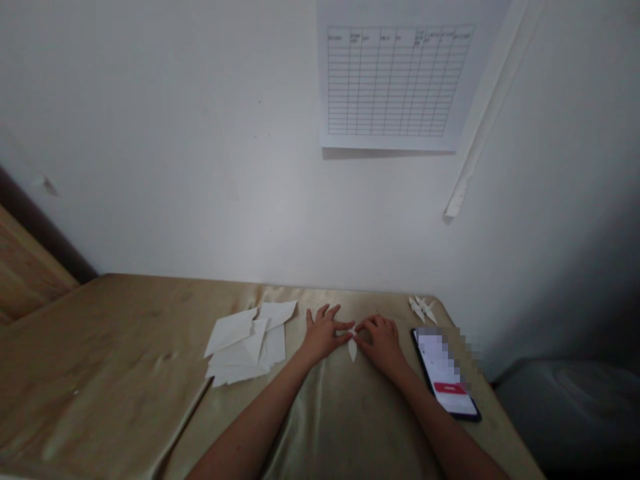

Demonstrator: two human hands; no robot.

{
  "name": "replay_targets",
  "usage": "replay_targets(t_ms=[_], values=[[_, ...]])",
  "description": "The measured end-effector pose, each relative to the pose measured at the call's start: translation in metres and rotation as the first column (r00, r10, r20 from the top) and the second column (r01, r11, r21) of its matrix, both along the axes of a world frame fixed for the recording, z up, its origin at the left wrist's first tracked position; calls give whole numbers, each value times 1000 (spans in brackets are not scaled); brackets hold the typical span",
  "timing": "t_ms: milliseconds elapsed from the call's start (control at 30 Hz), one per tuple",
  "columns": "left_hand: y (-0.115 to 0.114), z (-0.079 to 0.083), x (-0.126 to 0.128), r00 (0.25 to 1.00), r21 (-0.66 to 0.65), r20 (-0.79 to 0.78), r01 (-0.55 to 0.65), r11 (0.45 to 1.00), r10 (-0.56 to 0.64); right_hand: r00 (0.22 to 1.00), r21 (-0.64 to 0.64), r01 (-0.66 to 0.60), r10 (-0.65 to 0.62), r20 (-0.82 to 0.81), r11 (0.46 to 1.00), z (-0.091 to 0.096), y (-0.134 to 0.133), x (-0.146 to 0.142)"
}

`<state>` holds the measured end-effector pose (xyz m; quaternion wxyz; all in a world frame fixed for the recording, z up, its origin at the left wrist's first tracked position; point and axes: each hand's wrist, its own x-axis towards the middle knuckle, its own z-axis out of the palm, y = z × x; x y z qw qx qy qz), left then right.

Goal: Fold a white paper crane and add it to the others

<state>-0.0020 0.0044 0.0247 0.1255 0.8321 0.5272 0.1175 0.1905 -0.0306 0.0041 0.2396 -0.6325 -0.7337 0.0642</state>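
Both hands meet on one small folded paper piece (pixel 353 347), just left of the smartphone (pixel 445 373). Left hand (pixel 323 333): fingers spread, thumb and forefinger tips pressed on the piece's upper end. Right hand (pixel 383 340): curled, fingertips pinching the same end from the other side. The piece lies on the desk (pixel 125 347), its narrow white point towards the person; the exact fold is too small to make out.

Progress, judged from the layout: two small folded paper figures (pixel 423 309) lie beyond the smartphone by the wall and look complete. The piece in hand is already slim and many-layered, so probably well on. A loose heap of flat paper sheets (pixel 245 343), well left of the smartphone past the left hand, is unfolded.

Room: bare cloth-covered desk near the person and far left of the heap. The desk's right edge runs just beside the smartphone; the wall closes the far side, near the fingertips.
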Motion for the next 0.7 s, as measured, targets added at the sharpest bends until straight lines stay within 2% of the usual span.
replay_targets(t_ms=[167,367,700], values=[[1,5,-1,1000,-40,-17,2,999,-2,999,-31,-20,19,-30,999,3,-2,3],[1,12,-5,998,-134,-44,35,990,-41,995,-141,-89,83,-47,986,10,-3,9],[0,9,-11,984,-156,-118,116,981,-135,990,-218,-136,127,-54,966,13,-7,13]])
